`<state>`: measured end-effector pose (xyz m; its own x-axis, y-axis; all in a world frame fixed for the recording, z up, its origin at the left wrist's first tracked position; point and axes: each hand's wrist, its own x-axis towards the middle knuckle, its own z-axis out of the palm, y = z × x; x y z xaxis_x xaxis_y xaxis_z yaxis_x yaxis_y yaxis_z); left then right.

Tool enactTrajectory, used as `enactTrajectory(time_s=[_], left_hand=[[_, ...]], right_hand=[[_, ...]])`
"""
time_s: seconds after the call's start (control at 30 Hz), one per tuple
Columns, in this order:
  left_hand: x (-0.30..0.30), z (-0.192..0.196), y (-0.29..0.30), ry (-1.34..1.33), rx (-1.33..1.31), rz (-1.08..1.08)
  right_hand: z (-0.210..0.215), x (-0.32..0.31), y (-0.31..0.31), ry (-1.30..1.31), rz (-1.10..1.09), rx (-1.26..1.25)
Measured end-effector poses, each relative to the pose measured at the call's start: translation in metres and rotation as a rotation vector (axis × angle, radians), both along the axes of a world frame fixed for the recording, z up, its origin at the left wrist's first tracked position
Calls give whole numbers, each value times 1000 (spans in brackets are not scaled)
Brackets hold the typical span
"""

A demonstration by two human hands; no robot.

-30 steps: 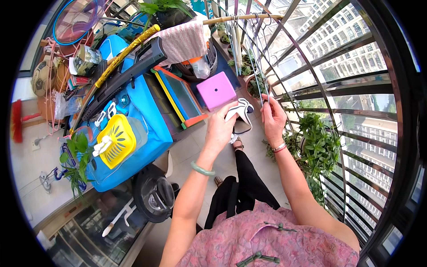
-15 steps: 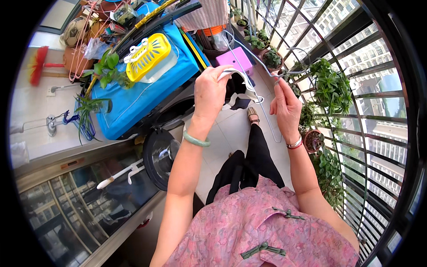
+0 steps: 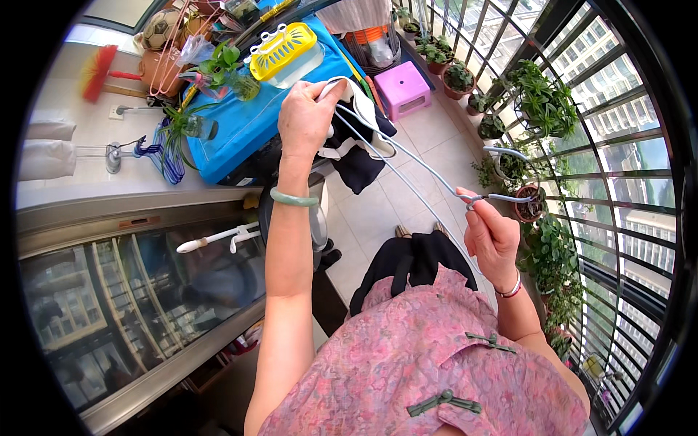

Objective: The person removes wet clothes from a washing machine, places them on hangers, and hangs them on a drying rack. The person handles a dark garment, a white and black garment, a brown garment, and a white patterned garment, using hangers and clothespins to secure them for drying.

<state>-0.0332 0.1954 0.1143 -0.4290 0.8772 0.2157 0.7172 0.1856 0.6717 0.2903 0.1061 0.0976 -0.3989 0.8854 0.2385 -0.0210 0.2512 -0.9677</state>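
My left hand (image 3: pixel 309 120), a green bangle on its wrist, is closed on the white edge of a black-and-white garment (image 3: pixel 361 168). The garment hangs down below the fingers, partly folded, so its full shape is hidden. In my right hand (image 3: pixel 494 236) a pale blue-grey clothes hanger (image 3: pixel 429 166) is pinched near the base of its hook. The hook points right, toward the railing. From there the hanger's body slants up and left, and its far end reaches the garment's white edge beside my left hand.
A blue-covered surface (image 3: pixel 236 138) at upper left carries a yellow basket (image 3: pixel 285 49) and plants in glass jars. A pink stool (image 3: pixel 401 89) stands ahead on the tiles. Potted plants (image 3: pixel 459 76) line the barred railing (image 3: pixel 618 200) at right. Blue hangers (image 3: pixel 166 154) hang at left.
The view has turned and moved. My right hand has come lower and farther right with the hanger, whose far end now lies against the garment. My left hand still grips the garment.
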Motion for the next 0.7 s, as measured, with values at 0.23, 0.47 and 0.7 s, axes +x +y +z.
enactTrajectory(time_s=[0.23, 0.47, 0.7], left_hand=[[21, 37, -33, 15, 1, 13], [87, 70, -65, 83, 38, -152], [128, 90, -87, 210, 69, -214]], right_hand=[[11, -21, 3, -153, 67, 97], [11, -47, 33, -124, 78, 181], [11, -35, 53, 9, 97, 224]])
